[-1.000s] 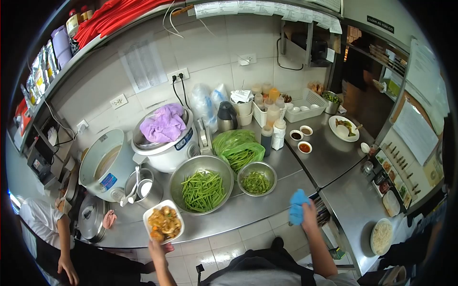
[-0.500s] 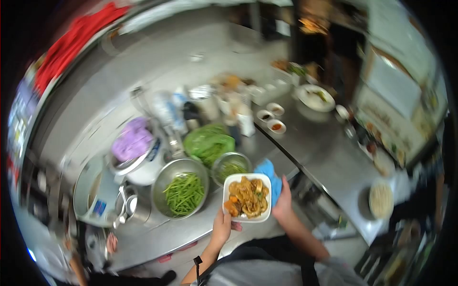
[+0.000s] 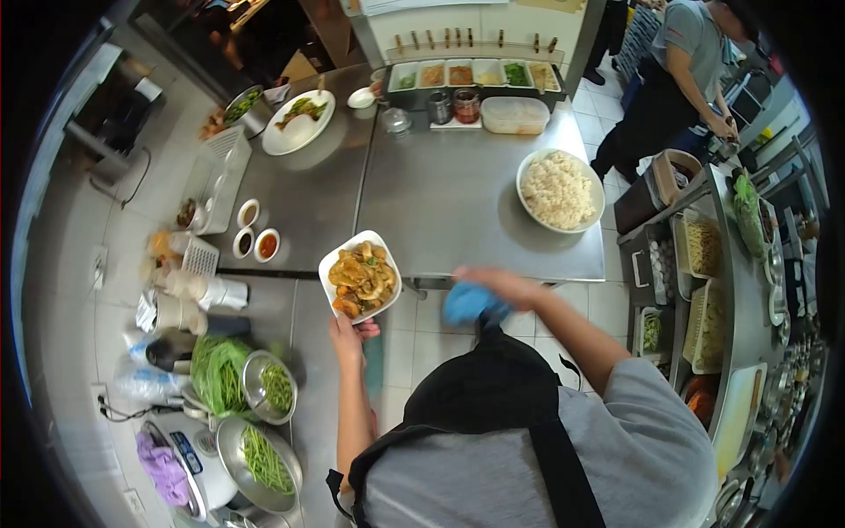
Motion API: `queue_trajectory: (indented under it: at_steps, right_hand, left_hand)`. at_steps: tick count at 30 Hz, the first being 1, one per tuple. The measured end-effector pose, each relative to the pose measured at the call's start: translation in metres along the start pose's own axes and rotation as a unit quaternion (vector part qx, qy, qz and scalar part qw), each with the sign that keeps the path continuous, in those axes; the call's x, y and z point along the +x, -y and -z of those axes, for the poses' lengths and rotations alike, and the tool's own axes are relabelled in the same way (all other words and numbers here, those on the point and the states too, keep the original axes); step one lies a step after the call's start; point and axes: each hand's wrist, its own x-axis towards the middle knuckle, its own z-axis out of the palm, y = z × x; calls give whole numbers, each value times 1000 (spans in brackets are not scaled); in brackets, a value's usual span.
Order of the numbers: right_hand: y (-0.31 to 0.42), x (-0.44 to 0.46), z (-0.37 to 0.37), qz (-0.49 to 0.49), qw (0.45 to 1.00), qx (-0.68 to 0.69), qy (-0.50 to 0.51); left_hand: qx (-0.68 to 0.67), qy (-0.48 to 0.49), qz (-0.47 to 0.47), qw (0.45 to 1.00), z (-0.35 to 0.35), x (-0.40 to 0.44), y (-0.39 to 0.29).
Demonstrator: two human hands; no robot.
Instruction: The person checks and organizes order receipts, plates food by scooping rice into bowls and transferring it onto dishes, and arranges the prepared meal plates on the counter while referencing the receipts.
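My left hand [image 3: 349,338] grips the lower edge of a white square bowl [image 3: 395,282], its thumb at the rim. Glossy brown stewed food with orange pieces [image 3: 362,278] fills the bowl, which is above the near edge of the steel counter. To the right, my right hand [image 3: 503,286] has its fingers over a blue cloth [image 3: 468,304], apart from the bowl. Motion blurs this hand and the cloth, in front of my black apron.
Rice fills a large bowl [image 3: 525,216] on the steel counter [image 3: 422,211]. Sauce cups [image 3: 267,245] and a white plate [image 3: 327,126] stand left of it. Green beans fill a steel bowl [image 3: 226,453]. A co-worker [image 3: 669,97] stands at the back right, beyond shelving.
My view has swung right, bringing the rice and co-worker into sight. My right hand has come away from the bowl with the blue cloth; my left hand still holds the bowl.
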Motion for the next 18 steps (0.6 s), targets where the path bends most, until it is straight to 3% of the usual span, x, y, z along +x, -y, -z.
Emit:
queue_trajectory:
  at_steps: [1, 3, 4, 5, 7, 9, 10, 11, 12, 14, 15, 16, 17, 18]
  right_hand:
    - [25, -27, 39, 129, 986, -64, -87]
    - [48, -51, 129, 226, 932, -58, -278]
    - [66, -66, 163, 172, 902, 33, -395]
    - [66, -72, 200, 274, 852, 62, -442]
    - [55, -79, 260, 273, 820, 53, -500]
    - [28, -61, 303, 256, 845, 74, -464]
    - [9, -47, 324, 250, 856, 85, -443]
    - [-17, -30, 344, 209, 871, 117, -429]
    - [-19, -23, 328, 184, 877, 102, -432]
    - [-43, 2, 318, 177, 855, 161, -460]
    - [-47, 3, 308, 180, 849, 181, -463]
    - [-47, 2, 295, 184, 843, 200, -464]
    - [-46, 3, 285, 191, 838, 218, -462]
    - [-44, 1, 275, 178, 856, 210, -437]
  left_hand:
    - [5, 0, 7, 1000, -6, 18, 7]
    - [2, 0, 11, 1000, -19, 56, 18]
    - [0, -2, 11, 1000, -26, 70, 20]
    - [11, -7, -10, 1000, -33, 78, 18]
    - [7, 9, 5, 1000, -38, 97, 14]
    - [27, 26, 63, 997, -26, 121, 9]
    - [114, 30, 15, 993, -28, 117, -9]
    - [376, -108, -137, 910, -31, 119, -15]
    - [598, -230, -272, 718, -33, 122, -22]
    - [522, -236, -356, 738, -116, 84, -85]
    - [324, -86, -255, 907, -150, 92, -78]
    - [370, 10, -247, 895, -195, 78, -80]
    - [419, 142, -317, 839, -228, 84, -57]
    - [429, 222, -232, 844, -264, 78, -62]
